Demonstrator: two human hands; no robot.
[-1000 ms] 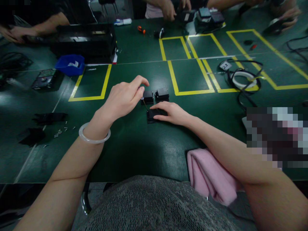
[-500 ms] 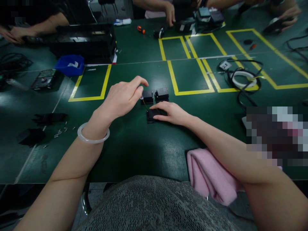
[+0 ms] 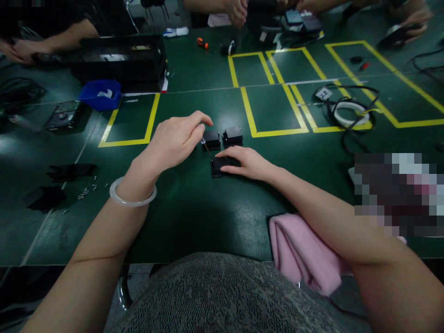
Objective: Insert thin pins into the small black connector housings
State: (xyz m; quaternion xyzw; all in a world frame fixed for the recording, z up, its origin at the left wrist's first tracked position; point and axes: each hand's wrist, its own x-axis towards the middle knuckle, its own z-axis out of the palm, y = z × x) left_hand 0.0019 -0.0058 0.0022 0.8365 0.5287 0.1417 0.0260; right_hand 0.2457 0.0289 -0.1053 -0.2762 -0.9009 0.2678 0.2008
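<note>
My left hand (image 3: 176, 141) is closed in a pinch round a small screwdriver (image 3: 207, 150), its thin shaft slanting down to the top left corner of a flat black part (image 3: 219, 167) on the green table (image 3: 194, 208). My right hand (image 3: 248, 163) lies over that black part with fingers curled, pressing it to the table. Two more small black blocks (image 3: 224, 137) stand side by side just beyond the part. A pale bangle (image 3: 132, 196) circles my left wrist.
A pink cloth (image 3: 301, 254) hangs off the near edge. Small screws and black pieces (image 3: 72, 178) lie at left. A blue tray (image 3: 100, 94) and black box (image 3: 121, 58) stand far left; cables and a white ring (image 3: 350, 113) at right. Other people's hands (image 3: 237, 11) work at the far edge.
My left hand has shifted very slightly left and down with the screwdriver still on the part. A hand at the far edge has drawn back. My right hand has stayed put.
</note>
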